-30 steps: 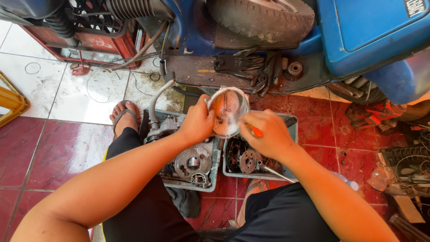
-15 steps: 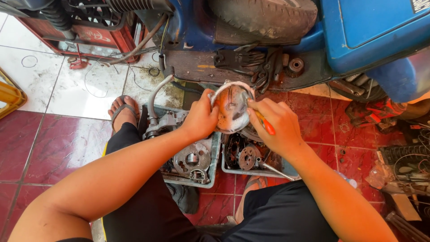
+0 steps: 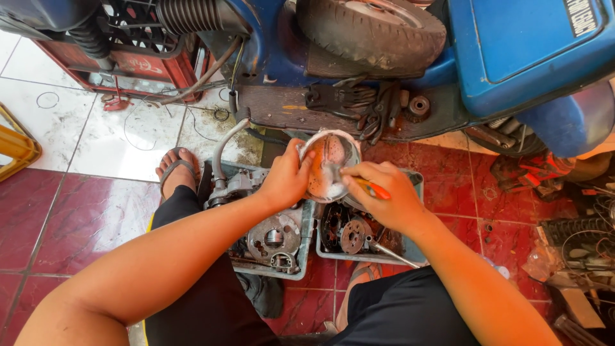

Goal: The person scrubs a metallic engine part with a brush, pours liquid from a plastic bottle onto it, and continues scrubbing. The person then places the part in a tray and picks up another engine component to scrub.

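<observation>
My left hand point(image 3: 286, 181) grips the rim of a round, rusty metal cover point(image 3: 326, 161) and holds it tilted above the trays. My right hand point(image 3: 385, 195) is closed around a thin orange-handled tool point(image 3: 373, 188) whose tip rests inside the cover. Below my hands sits a grey tray point(image 3: 417, 180) with several dark engine parts. To its left another tray holds an engine casing point(image 3: 269, 238) with a curved grey hose point(image 3: 224, 148).
A blue scooter point(image 3: 512, 57) with its tyre point(image 3: 371, 32) fills the top. A red crate point(image 3: 128, 57) stands top left, a yellow frame point(image 3: 16, 144) at the left edge. My sandalled foot point(image 3: 176, 168) rests on the tiles. Tools and wires point(image 3: 570, 237) clutter the right.
Both hands and the cover have shifted slightly up in the view. My right hand has moved the tool tip closer into the cover.
</observation>
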